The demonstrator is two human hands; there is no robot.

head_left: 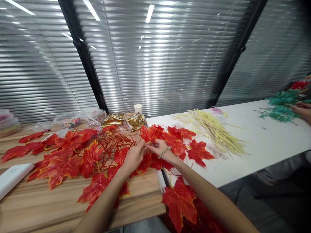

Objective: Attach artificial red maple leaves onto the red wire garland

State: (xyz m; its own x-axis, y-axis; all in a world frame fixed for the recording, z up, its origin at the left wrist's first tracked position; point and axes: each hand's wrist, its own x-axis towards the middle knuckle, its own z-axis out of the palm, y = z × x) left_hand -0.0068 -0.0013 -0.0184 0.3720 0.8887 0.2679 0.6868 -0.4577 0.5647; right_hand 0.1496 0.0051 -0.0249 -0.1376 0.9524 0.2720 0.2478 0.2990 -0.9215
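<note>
My left hand point(134, 156) and my right hand point(160, 149) meet over the seam between two tables, fingertips pinched together. What lies between the fingers is too small to make out, though red artificial maple leaves point(175, 144) and their thin stems surround them. A bead bracelet point(164, 152) circles my right wrist. Just left of my hands is a loose tangle of red cord point(116, 142). More red leaves point(60, 165) spread over the wooden tabletop point(43, 207). One big leaf point(181, 202) hangs over the front edge below my right forearm.
Yellow stems point(216, 132) lie on the white table point(262, 142). Behind the leaves stand a paper cup point(138, 108), gold packets point(135, 121) and a tub of colourful beads point(70, 122). A white box point(14, 178) lies at left. Another person's hand point(303, 110) touches teal foliage point(279, 110).
</note>
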